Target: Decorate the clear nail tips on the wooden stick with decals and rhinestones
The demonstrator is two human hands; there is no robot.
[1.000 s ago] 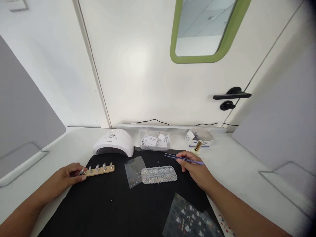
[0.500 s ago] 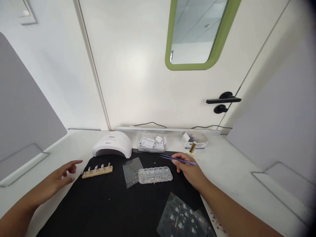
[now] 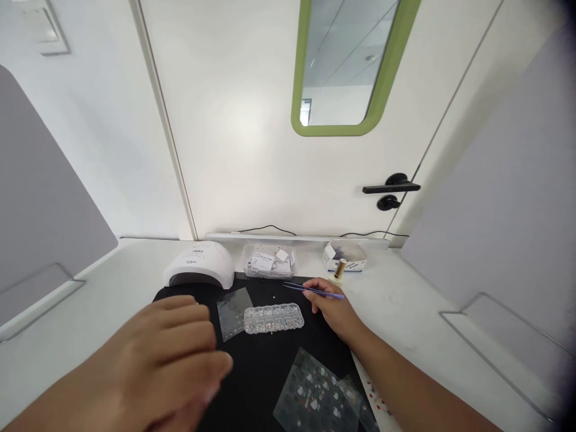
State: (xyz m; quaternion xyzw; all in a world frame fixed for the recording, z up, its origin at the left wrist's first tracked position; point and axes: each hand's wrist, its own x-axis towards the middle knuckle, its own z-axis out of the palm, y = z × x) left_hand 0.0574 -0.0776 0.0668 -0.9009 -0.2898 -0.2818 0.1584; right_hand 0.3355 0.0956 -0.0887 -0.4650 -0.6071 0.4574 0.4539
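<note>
My right hand [image 3: 333, 304] holds blue-purple tweezers [image 3: 321, 293] in a pinch, their tips pointing left over the black mat [image 3: 256, 378]. Left of the tips lies a clear compartment case [image 3: 273, 318] filled with small rhinestones. A transparent sticker sheet [image 3: 234, 312] lies partly beneath the case's left end. My left hand [image 3: 166, 360] is raised near the camera, slightly blurred, its fingers curled in. Nothing shows in it, though its palm side is turned away. It covers the spot where the nail-tip stand was seen earlier.
A white nail lamp [image 3: 200, 264] stands at the back left. Beside it sits a clear box of small packets [image 3: 269, 262]. A gold-capped bottle [image 3: 339, 270] and an open carton [image 3: 353, 257] are behind my right hand. Another sticker sheet [image 3: 310, 390] lies at the front right.
My left hand has come up and right from the mat's left edge, its fingers now curled, hiding the nail-tip stand. The view has shifted slightly. My right hand still holds the tweezers.
</note>
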